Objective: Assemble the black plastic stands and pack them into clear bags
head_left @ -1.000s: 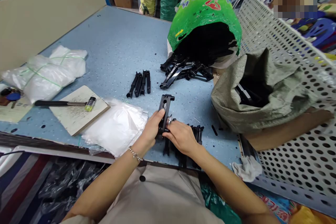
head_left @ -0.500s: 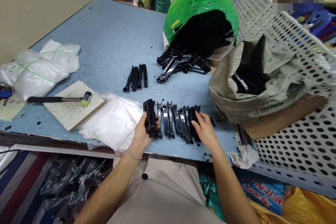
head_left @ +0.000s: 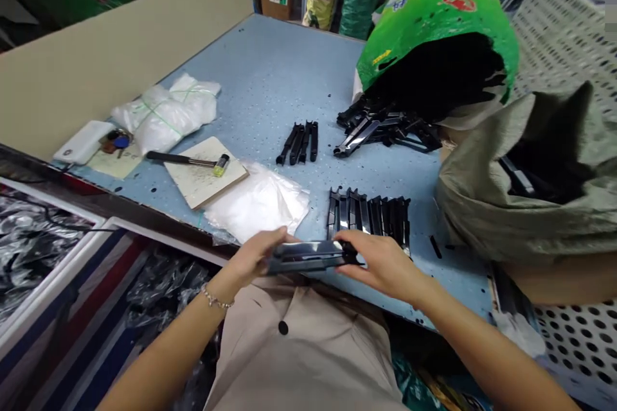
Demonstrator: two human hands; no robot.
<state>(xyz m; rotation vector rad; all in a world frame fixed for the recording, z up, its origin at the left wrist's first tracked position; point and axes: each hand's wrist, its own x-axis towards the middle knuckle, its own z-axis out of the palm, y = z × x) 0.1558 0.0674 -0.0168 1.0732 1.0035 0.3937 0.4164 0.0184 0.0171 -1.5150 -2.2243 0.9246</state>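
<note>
Head view: my left hand and right hand curl round glossy, elongated hardware; slim black pieces lie beyond my right, crinkly plastic beyond my left.

The blue table carries black parts, plastic bags, 1 board.

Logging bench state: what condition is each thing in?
Held black hardware: crosswise, count unclear
Left grip: closed on it
Right grip: closed on it
Near black row: side by side
Green sack: open, parts at mouth
Olive sack: open
Hammer: laid flat
White bundle: tied
</note>
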